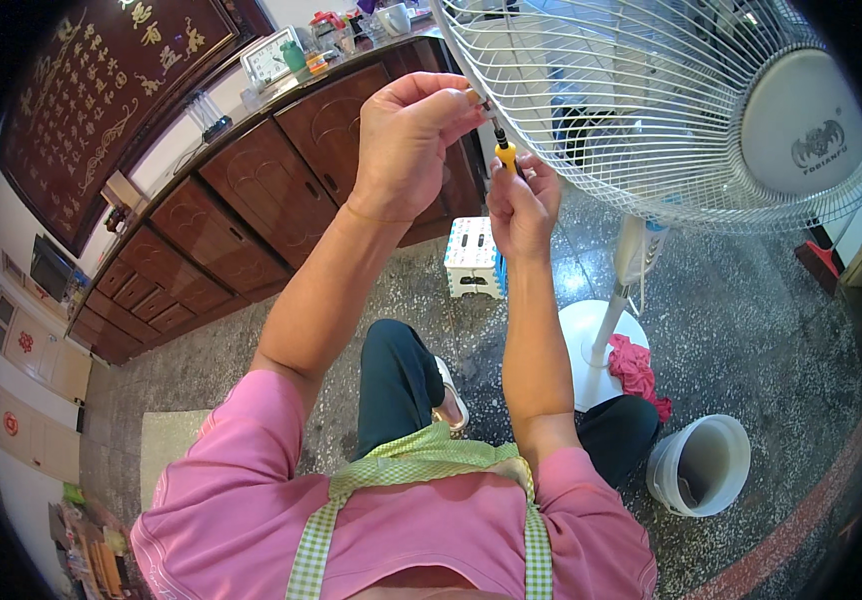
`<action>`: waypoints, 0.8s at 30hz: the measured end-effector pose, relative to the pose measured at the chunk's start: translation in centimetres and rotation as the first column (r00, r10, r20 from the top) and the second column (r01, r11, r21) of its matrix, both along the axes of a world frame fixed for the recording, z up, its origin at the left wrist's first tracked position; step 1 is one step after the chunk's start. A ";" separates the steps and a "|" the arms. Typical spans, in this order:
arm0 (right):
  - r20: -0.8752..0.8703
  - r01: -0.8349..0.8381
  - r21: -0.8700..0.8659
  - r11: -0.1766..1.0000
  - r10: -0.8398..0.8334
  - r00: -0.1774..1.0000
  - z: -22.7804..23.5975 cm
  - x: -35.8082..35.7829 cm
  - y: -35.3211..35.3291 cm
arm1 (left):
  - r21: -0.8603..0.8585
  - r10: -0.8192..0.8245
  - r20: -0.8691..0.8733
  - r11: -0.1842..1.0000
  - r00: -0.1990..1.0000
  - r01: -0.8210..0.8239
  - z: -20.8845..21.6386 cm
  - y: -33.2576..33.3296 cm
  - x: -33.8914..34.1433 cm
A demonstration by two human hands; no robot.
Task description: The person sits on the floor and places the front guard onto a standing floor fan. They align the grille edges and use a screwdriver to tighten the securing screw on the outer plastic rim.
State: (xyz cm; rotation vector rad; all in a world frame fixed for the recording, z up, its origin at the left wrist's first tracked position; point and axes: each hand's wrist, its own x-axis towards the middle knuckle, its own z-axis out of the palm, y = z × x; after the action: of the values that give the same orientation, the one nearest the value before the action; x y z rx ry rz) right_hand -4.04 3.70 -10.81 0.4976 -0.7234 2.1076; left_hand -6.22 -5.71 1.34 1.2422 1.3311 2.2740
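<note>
A white standing fan (pixel 801 125) with a wire guard fills the upper right. My left hand (pixel 401 145) is closed in a pinch at the near left edge of the guard rim (pixel 517 132), by a small metal piece. What lies between its fingertips is too small to make out. Just right of it, my right hand (pixel 524 210) grips a small screwdriver (pixel 506 154) with a yellow and black handle. Its shaft points up toward the left fingertips and the rim. My palm hides the handle's lower end.
The round fan base (pixel 576 345) stands on the speckled floor, a pink cloth (pixel 633 368) draped over it. A white bucket (pixel 664 470) sits right of my knee. Beyond my hands are a patterned step stool (pixel 469 262) and dark wooden cabinets (pixel 296 160). A red dustpan (pixel 819 262) stands far right.
</note>
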 end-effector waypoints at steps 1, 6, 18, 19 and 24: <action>-0.028 -0.012 -0.013 1.000 0.012 1.000 0.0 0.1 -0.1 | 0.004 -0.008 -0.002 1.000 1.000 0.008 -0.1 0.0 0.0; 0.042 0.046 -0.088 0.995 -0.042 0.998 0.2 1.1 0.8 | 0.018 -0.019 0.029 1.000 0.999 0.018 -0.2 0.2 -0.1; -0.050 -0.056 0.102 0.993 0.062 0.997 -0.4 0.8 0.7 | 0.034 -0.025 0.057 0.999 0.998 0.023 -0.3 0.3 -0.2; -0.047 -0.042 0.152 0.987 0.049 0.998 -0.3 1.1 0.6 | 0.044 -0.037 0.070 0.998 0.997 0.033 -0.3 0.3 -0.3; 0.021 0.072 0.035 0.997 -0.072 0.997 -0.7 0.9 1.2 | 0.036 -0.048 0.082 0.998 0.995 0.045 -0.4 0.4 -0.2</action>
State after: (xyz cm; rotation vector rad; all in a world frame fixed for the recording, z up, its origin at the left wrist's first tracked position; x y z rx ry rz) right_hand -3.15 4.93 -11.46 0.4611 -0.7799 2.0394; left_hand -6.41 -5.36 0.94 1.1635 1.2268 2.2984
